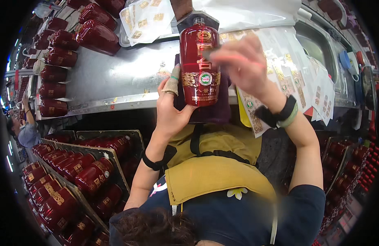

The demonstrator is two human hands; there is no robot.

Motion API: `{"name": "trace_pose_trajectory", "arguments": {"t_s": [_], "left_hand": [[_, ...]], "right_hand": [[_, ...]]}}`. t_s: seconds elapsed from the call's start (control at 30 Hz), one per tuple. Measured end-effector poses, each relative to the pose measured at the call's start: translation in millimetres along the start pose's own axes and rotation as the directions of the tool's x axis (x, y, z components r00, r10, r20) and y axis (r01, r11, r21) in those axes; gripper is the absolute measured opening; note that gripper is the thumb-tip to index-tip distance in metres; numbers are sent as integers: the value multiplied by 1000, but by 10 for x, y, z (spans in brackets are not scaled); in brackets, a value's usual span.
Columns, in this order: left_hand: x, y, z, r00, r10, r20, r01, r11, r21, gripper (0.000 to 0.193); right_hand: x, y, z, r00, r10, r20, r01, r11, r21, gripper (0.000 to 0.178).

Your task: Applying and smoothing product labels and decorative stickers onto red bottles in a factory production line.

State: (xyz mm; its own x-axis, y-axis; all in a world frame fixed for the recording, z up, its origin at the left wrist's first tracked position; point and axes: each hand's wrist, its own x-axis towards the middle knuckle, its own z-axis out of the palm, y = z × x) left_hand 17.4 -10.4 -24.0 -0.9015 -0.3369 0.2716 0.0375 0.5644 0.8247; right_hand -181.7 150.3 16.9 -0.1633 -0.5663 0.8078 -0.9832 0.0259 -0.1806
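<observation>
At the near edge of the steel desk (115, 78), one red bottle (199, 67) with gold labels and a round green-and-white seal lies lengthwise on a dark purple cloth (216, 112), its neck pointing away from the person. The left hand (171, 112) comes up from below, its fingers (173, 84) curled round the bottle's left side and gripping it together with the cloth; the thumb wears a woven guard. The right hand (247, 65) sits just right of the bottle's upper half, its fingers closed on a thin pink stick (238, 57) whose tip touches the bottle's front near the gold lettering. The hand is blurred, so the exact grip is unclear. Each wrist carries one dark band; the right has a green band as well.

Right of the right hand, several sheets of gold labels (316, 92) overlap on the desk; their number cannot be counted. Another sheet of labels (144, 20) lies beyond the left hand. Far left of the left hand, about eleven more red bottles (54, 74) lie on the desk. Below the left hand, three crates (70, 180) hold many red bottles, too many to count exactly. At the far left edge, another person (25, 131) in a blue shirt raises an arm.
</observation>
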Motion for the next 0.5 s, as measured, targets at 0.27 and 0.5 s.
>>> {"name": "trace_pose_trajectory", "arguments": {"t_s": [0.27, 0.5], "left_hand": [[5, 32, -40, 998, 60, 0, -60, 997, 53, 83], [30, 10, -81, 998, 31, 56, -35, 998, 59, 87]], "right_hand": [[-291, -519, -177, 990, 143, -4, -142, 985, 95, 29], [-394, -630, -243, 994, 102, 43, -110, 962, 252, 24]]}}
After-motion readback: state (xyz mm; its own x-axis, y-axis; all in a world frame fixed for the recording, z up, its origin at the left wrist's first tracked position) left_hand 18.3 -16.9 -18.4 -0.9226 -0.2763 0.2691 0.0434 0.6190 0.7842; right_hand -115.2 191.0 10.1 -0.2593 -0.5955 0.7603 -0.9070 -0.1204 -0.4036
